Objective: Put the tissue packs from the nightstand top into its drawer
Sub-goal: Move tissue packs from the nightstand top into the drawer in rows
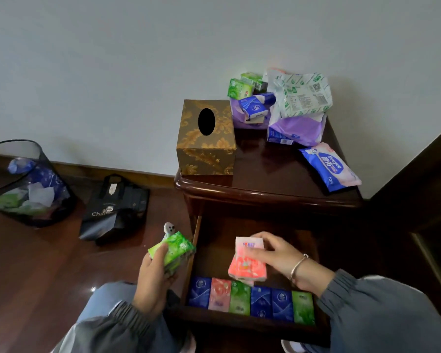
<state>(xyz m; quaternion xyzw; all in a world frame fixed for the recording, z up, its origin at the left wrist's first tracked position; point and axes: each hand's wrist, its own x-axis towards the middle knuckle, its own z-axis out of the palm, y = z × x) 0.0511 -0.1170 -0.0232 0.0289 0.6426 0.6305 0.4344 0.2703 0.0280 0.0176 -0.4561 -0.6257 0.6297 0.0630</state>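
The dark wooden nightstand (265, 189) has its drawer (252, 324) pulled open. Along the drawer's front lies a row of several blue, pink and green tissue packs (251, 300). My right hand (278, 258) grips pink tissue packs (245, 263) over the drawer, just above that row. My left hand (153, 278) holds green tissue packs (175, 249) beside the drawer's left wall. On the nightstand top's back stay green packs (241, 88) and a blue pack (253, 108).
A gold tissue box (205, 149) stands on the top's left corner. Purple and white-green plastic wrappers (298, 105) and a blue wet-wipes pouch (330, 165) lie on the right. On the floor left are a black mesh bin (23, 184) and a black bag (115, 207).
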